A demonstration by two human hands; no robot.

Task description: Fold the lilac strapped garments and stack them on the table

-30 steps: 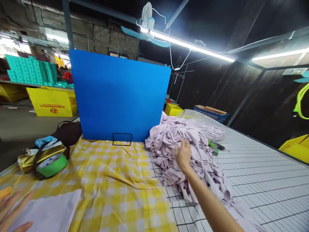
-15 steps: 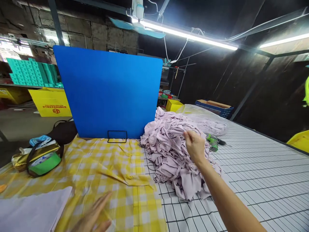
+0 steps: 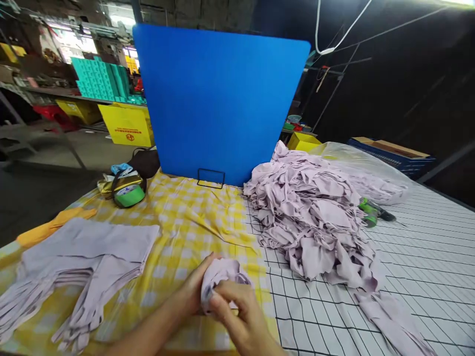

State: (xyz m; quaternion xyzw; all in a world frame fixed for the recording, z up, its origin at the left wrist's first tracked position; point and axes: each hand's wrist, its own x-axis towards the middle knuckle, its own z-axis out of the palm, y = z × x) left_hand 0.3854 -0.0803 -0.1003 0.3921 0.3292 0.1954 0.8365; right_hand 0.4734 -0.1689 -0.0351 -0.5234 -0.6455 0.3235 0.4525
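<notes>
A bunched lilac cloth piece (image 3: 224, 268) is between my hands, above the yellow checked cloth. My left hand (image 3: 196, 287) grips it from the left, its fingers mostly hidden behind the fabric. On the near right side my right hand (image 3: 241, 314) pinches the same piece between thumb and fingers. To the right lies a big loose heap of lilac cloth pieces (image 3: 311, 198). A neat stack of flat lilac cut pieces (image 3: 100, 242), with long strips hanging toward me, lies on the left. One lilac strip (image 3: 393, 321) lies apart at the lower right.
A blue board (image 3: 222, 104) stands upright at the back, by a black wire stand (image 3: 211, 179). Rolls of tape (image 3: 129, 196) sit at the back left. Beyond the heap is a green power drill (image 3: 369, 212). An orange cloth (image 3: 55, 227) lies at the left edge.
My right hand has come back from the heap toward my left hand, and both now hold a lilac piece. A strip now lies at the lower right. The view has turned left and down.
</notes>
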